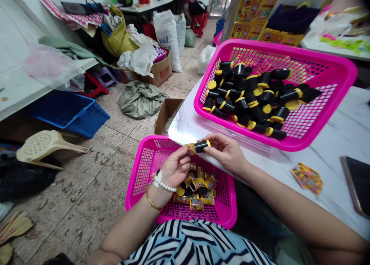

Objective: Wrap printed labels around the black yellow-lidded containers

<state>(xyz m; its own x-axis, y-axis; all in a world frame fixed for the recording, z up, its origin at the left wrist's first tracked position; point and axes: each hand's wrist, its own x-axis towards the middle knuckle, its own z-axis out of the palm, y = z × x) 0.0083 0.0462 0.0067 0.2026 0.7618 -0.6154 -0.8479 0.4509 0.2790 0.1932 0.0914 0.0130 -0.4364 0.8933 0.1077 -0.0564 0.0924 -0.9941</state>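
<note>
Between my two hands is a small black cylinder (201, 146) with a yellow rim at its right end. My right hand (227, 151) pinches that end. My left hand (177, 162) grips a printed yellow label sleeve (190, 149) at the cylinder's left end; how far the sleeve covers it I cannot tell. Below my hands, a pink basket (135, 180) holds several labelled cylinders (197, 184). On the table, a larger pink basket (323, 122) is heaped with plain black cylinders (256, 103) with yellow ends.
Flat printed labels (308, 177) and a phone (357, 184) lie on the white marbled table (326, 153). An open carton (166, 114) stands by the table corner. To the left are a blue crate (86, 118) and a cream stool (43, 147).
</note>
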